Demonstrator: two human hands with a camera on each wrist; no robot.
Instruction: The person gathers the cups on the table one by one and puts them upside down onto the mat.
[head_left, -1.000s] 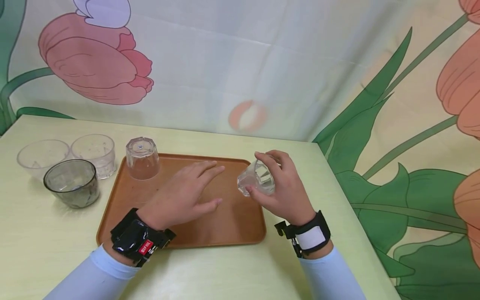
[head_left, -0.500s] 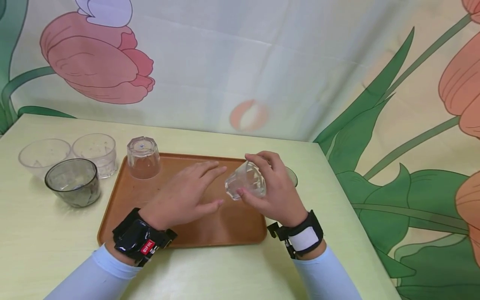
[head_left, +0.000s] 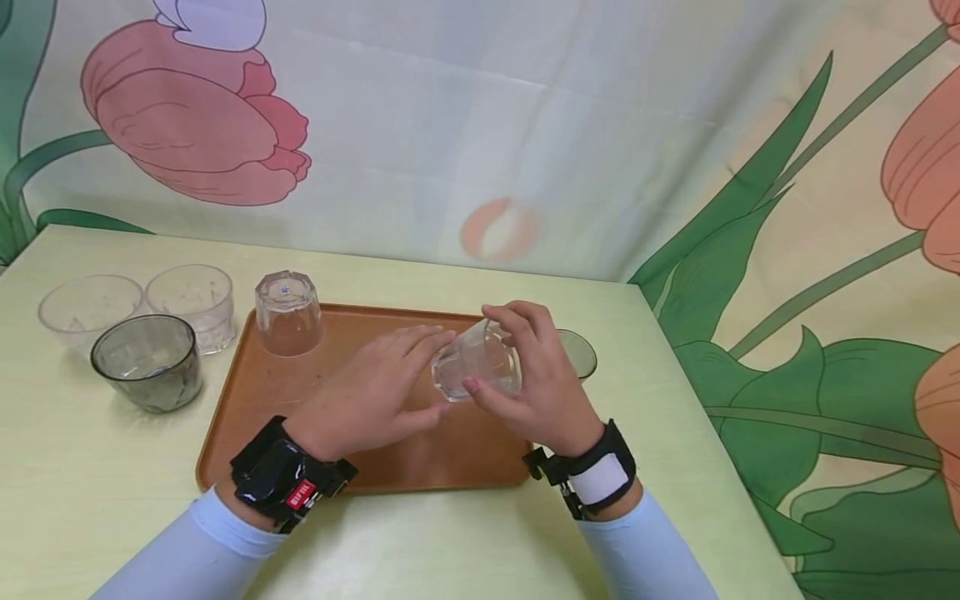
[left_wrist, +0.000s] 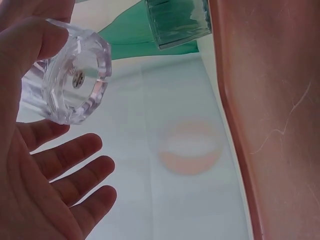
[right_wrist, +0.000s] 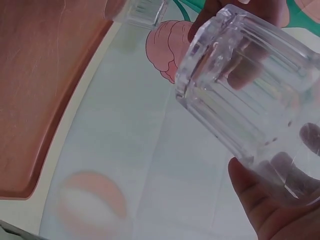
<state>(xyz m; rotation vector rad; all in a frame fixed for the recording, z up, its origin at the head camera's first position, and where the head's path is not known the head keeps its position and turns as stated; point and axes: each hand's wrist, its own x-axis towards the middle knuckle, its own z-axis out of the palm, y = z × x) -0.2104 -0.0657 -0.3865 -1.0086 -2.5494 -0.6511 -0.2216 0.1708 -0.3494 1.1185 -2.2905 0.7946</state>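
A clear faceted drinking glass point(head_left: 476, 367) is tilted on its side above the brown tray, its base toward the left. My right hand point(head_left: 540, 392) grips it near the mouth, thumb in front and fingers over the top. My left hand point(head_left: 367, 392) reaches in from the other side with fingers extended, thumb and fingertips right at the base. The left wrist view shows the base of the glass point(left_wrist: 80, 80) between the left thumb and the spread fingers. In the right wrist view, the right fingers point(right_wrist: 280, 220) show behind and below the glass wall.
Another clear glass point(head_left: 288, 321) stands upside down at the back left of the tray point(head_left: 450, 458). Left of the tray are a smoky grey cup point(head_left: 150, 375) and two clear cups, one a tumbler point(head_left: 198, 304). A tinted glass point(head_left: 579, 354) is partly hidden behind my right hand.
My right hand has moved left with the tilted glass, bringing its base up to my left hand. The tinted glass behind has come into view. My left hand has hardly moved.
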